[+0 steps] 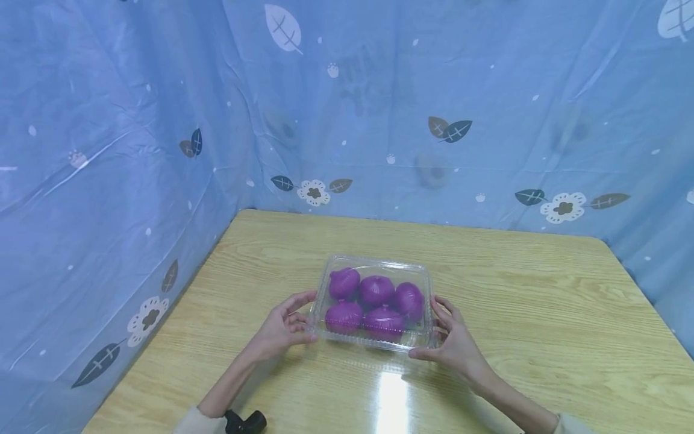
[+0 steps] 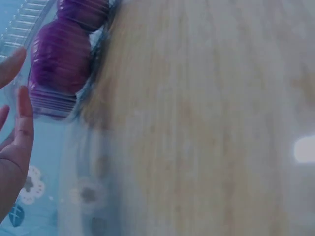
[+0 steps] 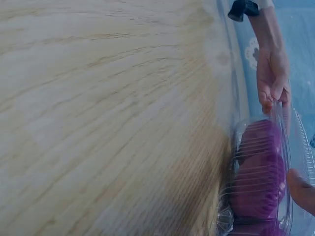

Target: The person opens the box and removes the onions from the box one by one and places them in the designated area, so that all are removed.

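A clear plastic clamshell box [image 1: 374,342] lies in the middle of the head view with its lid down. Several purple onions [image 1: 377,290] show through it, in two rows. My left hand [image 1: 284,328] grips the box's left end, thumb at the near corner and fingers along the side. At the opposite end my right hand [image 1: 456,343] holds the near right corner, its thumb [image 3: 299,189] along the front rim. The right wrist view shows the left hand [image 3: 273,73] pinching the far rim. Some fingertips are hidden behind the box wall.
Under the box is a light wood-grain table [image 1: 542,313]. Blue curtain [image 1: 347,108] with leaves and flowers hangs behind it and along the left side. A black strap mount [image 1: 246,422] sits at the left wrist. Glare [image 1: 392,401] shines on the tabletop in front.
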A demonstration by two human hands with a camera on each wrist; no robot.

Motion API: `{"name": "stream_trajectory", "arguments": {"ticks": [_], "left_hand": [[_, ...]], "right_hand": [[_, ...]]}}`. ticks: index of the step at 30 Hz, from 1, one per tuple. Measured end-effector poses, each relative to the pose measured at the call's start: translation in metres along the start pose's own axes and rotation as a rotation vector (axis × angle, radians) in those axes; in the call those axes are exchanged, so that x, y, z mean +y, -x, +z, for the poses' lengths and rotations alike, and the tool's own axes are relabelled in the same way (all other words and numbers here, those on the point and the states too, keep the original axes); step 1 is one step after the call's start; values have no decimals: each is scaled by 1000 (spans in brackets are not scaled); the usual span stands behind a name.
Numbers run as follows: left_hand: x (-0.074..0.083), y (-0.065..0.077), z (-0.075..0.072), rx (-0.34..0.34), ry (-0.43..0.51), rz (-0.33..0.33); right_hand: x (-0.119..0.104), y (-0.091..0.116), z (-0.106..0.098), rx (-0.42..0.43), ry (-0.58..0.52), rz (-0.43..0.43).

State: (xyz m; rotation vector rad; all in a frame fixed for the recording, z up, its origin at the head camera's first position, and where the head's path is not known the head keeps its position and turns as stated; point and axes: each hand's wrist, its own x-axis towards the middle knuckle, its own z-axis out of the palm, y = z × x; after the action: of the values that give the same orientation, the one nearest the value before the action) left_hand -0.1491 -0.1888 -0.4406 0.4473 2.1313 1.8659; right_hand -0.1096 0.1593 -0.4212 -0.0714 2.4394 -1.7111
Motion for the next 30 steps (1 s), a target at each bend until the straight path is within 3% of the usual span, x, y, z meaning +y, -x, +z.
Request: {"name": "stream_trajectory", "arguments": {"ticks": [10, 15, 18, 22, 26, 30], "left_hand": [[5, 1, -2, 28, -14, -47], [6, 0, -2, 35, -26, -51], [6, -1, -2, 50, -30, -39], [6, -1, -1, 24, -72, 2], [7, -1, -1, 15, -122, 8], [9, -1, -4, 22, -111, 2]], "right_hand": [[1, -1, 0, 52, 40, 25], [3, 1, 0, 85, -27, 18], [4, 0, 2, 100, -84, 30], [5, -2, 3, 128, -66, 30], [4, -5, 0, 103, -72, -1], [2, -4, -4, 61, -70, -25]]}}
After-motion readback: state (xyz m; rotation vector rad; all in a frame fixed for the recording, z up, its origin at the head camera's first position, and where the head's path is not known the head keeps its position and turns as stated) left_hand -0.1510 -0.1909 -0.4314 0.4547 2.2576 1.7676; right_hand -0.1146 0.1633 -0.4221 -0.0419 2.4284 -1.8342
